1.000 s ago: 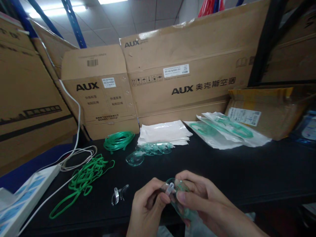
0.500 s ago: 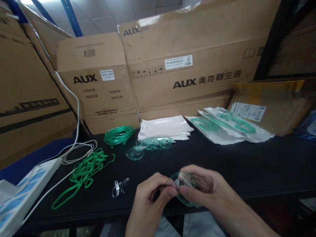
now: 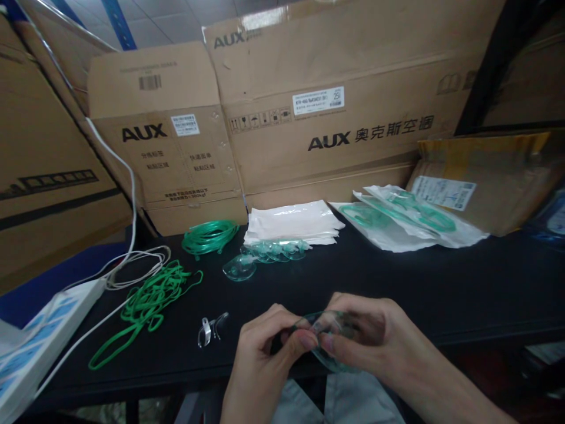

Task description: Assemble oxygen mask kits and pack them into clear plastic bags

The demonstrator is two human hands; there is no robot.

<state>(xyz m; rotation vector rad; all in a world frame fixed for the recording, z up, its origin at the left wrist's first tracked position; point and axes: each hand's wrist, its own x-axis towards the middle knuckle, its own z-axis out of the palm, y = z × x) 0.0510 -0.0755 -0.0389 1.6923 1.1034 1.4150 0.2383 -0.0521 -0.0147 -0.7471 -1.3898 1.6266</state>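
Observation:
Above the table's front edge, both hands are closed on a clear, green-tinted oxygen mask (image 3: 329, 360). My right hand (image 3: 368, 333) grips its right side, thumb in front and fingers behind. My left hand (image 3: 276, 353) pinches at its left edge, the thumb tip almost against the right thumb; the small part between the fingertips is hidden. To the left lie small clear plastic pieces (image 3: 212, 330). Farther back, several similar masks (image 3: 278, 252) lie nested in a row, the front mask (image 3: 239, 268) tipped toward me.
Green elastic cord (image 3: 154, 300) lies tangled at left, near a white power strip (image 3: 66, 330) and its cable. Behind are coiled green tubing (image 3: 210, 237), white pouches (image 3: 293, 222) and packed bags (image 3: 406, 218). Cardboard boxes (image 3: 273, 159) wall the back of the black table (image 3: 247, 300).
A small clear piece seen between my fingertips at the mask is now covered by them. The mask has tilted slightly, and the camera view has shifted a little.

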